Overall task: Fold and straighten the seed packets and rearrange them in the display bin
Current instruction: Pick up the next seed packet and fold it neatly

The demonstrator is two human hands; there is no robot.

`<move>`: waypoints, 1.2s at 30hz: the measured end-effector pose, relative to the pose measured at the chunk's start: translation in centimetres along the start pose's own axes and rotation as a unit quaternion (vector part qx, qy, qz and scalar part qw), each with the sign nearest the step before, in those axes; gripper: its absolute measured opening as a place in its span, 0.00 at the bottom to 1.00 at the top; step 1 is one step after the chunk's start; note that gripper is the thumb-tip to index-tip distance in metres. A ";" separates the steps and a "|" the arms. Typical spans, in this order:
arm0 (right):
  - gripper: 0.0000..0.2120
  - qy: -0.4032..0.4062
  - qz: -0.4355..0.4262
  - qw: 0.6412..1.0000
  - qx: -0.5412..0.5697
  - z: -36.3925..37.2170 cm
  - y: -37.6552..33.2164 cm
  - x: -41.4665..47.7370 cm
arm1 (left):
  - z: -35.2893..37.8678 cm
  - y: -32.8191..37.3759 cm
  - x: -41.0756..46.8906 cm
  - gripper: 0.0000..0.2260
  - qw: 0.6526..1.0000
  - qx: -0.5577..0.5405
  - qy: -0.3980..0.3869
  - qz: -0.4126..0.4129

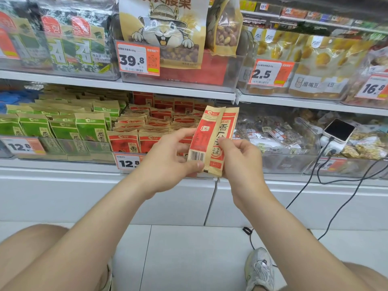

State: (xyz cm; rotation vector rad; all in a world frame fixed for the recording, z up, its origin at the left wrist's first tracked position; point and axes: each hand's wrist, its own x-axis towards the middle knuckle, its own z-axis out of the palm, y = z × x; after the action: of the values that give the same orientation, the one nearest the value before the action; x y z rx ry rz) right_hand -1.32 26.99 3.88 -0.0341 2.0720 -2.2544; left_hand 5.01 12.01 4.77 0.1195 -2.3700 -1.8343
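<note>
A red and tan seed packet stands upright in front of the lower shelf, folded lengthwise so its barcode flap faces me. My left hand pinches its lower left edge with the thumb below the barcode. My right hand grips its right side, fingers curled round the edge. Behind the hands, the display bin holds several matching red packets, some standing at the front and others lying stacked flat.
Green seed packets fill the bin to the left. A phone with a charging cable lies on snack bags to the right. Price tags hang on the shelf edge. Upper shelf overhangs the bins. My knees and a shoe are below.
</note>
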 end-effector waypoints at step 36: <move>0.10 -0.073 -0.292 0.938 -0.172 -4.6 -3.5 6.9 | -0.5 1.1 3.6 0.14 0.965 0.051 0.251 -0.053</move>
State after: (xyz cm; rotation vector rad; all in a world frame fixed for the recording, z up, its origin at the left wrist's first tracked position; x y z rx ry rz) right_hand -8.70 31.38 6.73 -0.9216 2.5887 -2.0059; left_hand 1.58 11.29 6.18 0.6506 -2.1211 -1.4914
